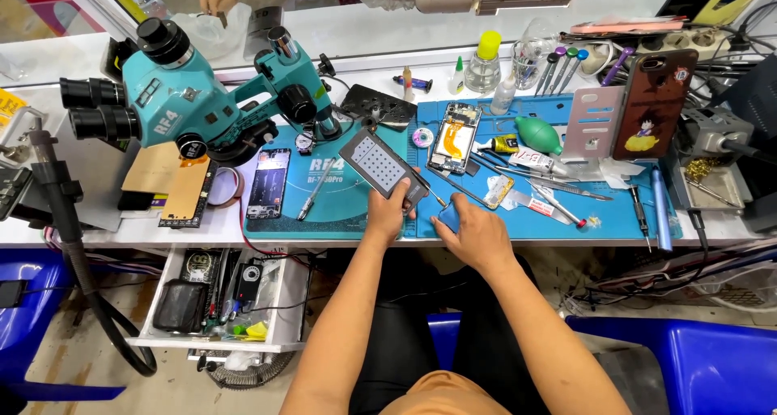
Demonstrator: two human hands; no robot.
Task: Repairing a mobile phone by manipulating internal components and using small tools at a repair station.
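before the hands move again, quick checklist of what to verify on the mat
1. Left hand has a firm hold on the dark perforated plate: ok, fingers wrap its lower end.
2. Right hand steady on the small blue part: ok, it rests on the mat.
3. Thin tool tip on target: cannot tell, too small.
4. Opened phone clear of the hands: ok, it lies apart.
5. Tweezers within reach: ok, right of the hands.
6. Blue mat uncluttered: not ok, many loose items.
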